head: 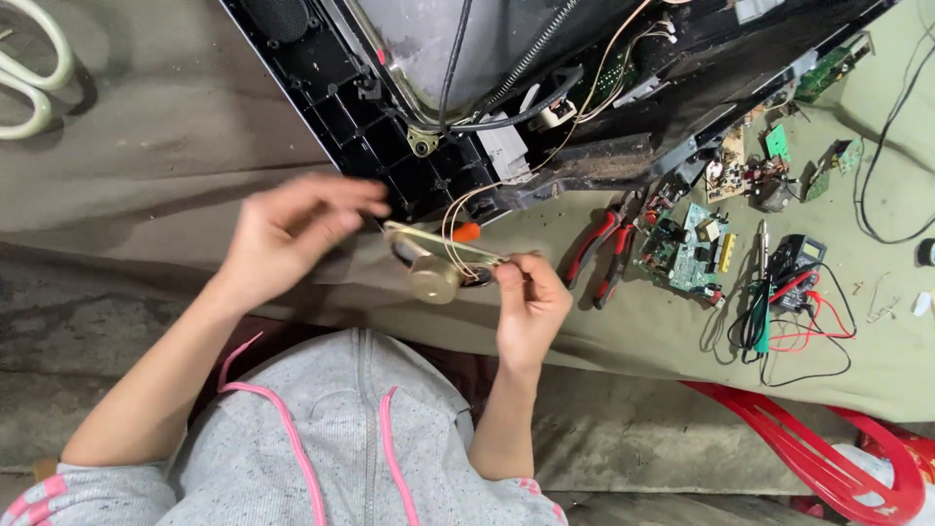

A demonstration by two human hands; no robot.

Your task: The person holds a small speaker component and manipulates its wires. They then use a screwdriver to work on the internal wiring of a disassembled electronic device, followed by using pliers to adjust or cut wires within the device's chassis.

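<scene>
My right hand (531,304) pinches the edge of a small oval speaker (435,265) with a brass-coloured magnet, held just above the cloth. Thin wires (458,209) run from the speaker up into the open black television chassis (390,146). My left hand (292,234) hovers blurred to the left of the speaker, fingers spread and holding nothing, its fingertips near the chassis edge. An orange screwdriver handle (467,233) peeks out behind the speaker.
Red-handled pliers (604,255), green circuit boards (687,248), a multimeter with red and black leads (794,278) and a soldering iron lie on the cloth to the right. A red plastic chair (818,448) stands at bottom right. White scissors (34,73) lie at top left.
</scene>
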